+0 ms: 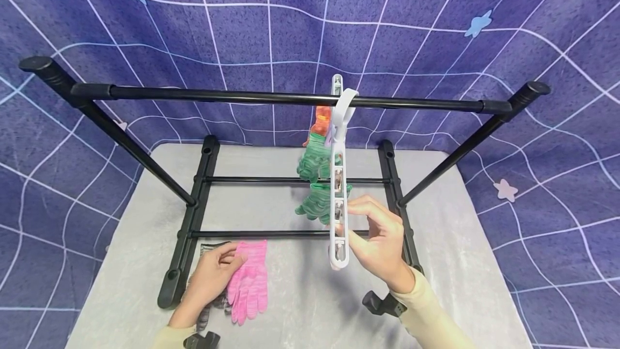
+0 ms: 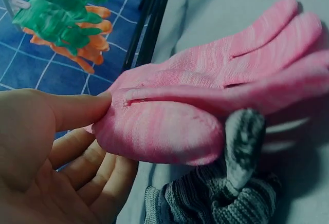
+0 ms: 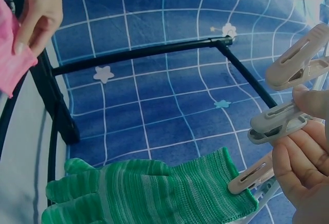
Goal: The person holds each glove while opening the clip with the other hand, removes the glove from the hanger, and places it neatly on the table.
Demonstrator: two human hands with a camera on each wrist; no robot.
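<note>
A pink glove point(image 1: 252, 284), knitted and streaked with paler pink, is pinched near its cuff between the thumb and fingers of a person's left hand point(image 1: 213, 271), to the left of a white plastic hanger point(image 1: 339, 195) and well apart from it. The glove's slim, rounded fingers point toward the person; its short thumb, blunt and softly creased, shows plump in the left wrist view. Partly beneath it, also left of the hanger, lies a grey-and-black glove point(image 2: 190, 193) with a ribbed knit.

At the hanger's near end, the right hand point(image 1: 380, 236) pinches a smooth, pale clip point(image 3: 277, 124), slotted along its length, between thumb and fingers. Another clip, beige point(image 3: 252, 175), grips the ribbed cuff of a green glove point(image 3: 133, 188) with light streaks. Farther along the hanger hang a second green glove point(image 1: 315, 160) and an orange glove point(image 1: 322, 118).

The hanger's broad, flat hook sits over the top bar of a black tubular rack point(image 1: 223, 97). Below the hanger spreads a pale grey, faintly mottled tabletop point(image 1: 310, 290); behind it falls a blue-violet cloth point(image 1: 242, 31) printed with wavy white lines and stars. Cream sleeves point(image 1: 431, 311) cover the person's forearms.
</note>
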